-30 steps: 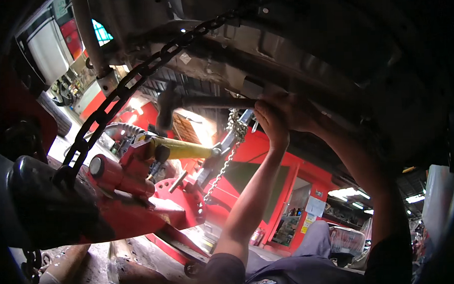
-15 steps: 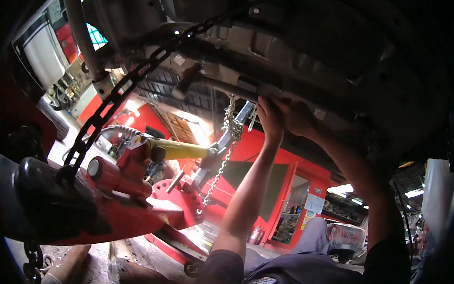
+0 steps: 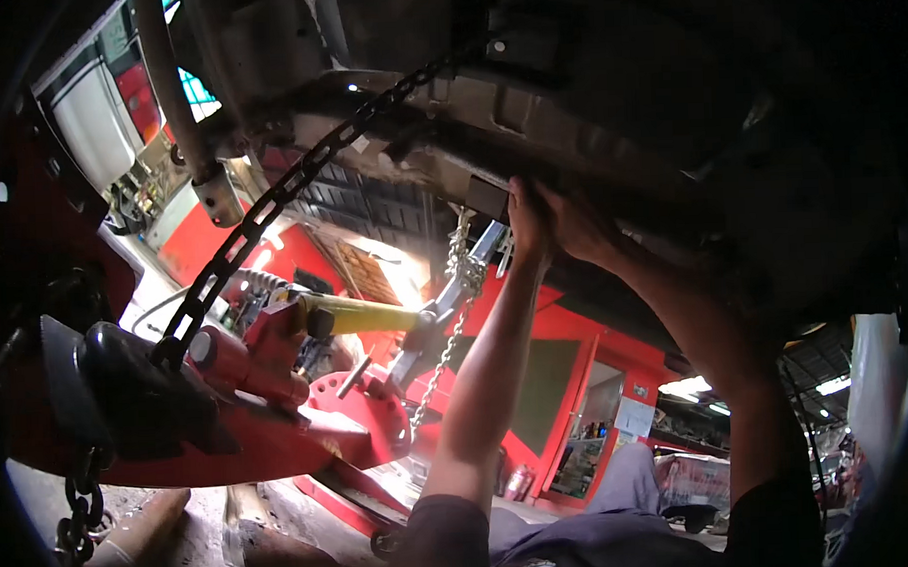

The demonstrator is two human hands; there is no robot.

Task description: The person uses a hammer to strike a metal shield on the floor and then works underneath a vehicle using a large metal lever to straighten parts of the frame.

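My left hand (image 3: 527, 216) and my right hand (image 3: 577, 224) are raised side by side, both closed around the hammer's handle (image 3: 470, 165). The hammer head (image 3: 397, 148) is dim, up against or very near the dark car underside (image 3: 618, 98); whether it touches, I cannot tell. A small dark block (image 3: 486, 192) sits just left of my fingertips. A silver chain (image 3: 463, 263) hangs below it, beside a bright steel bar (image 3: 485, 244).
A black chain (image 3: 271, 205) runs diagonally down to a red pulling rig (image 3: 240, 441) with a yellow cylinder (image 3: 365, 315). A vertical pipe (image 3: 177, 93) is at upper left. Wooden posts (image 3: 143, 529) lie on the floor (image 3: 208, 542); a red cabinet (image 3: 568, 409) stands beyond.
The hammer has risen from hanging below the underside to up against or near it, its head darker and less distinct. Both hands have moved slightly upward with it.
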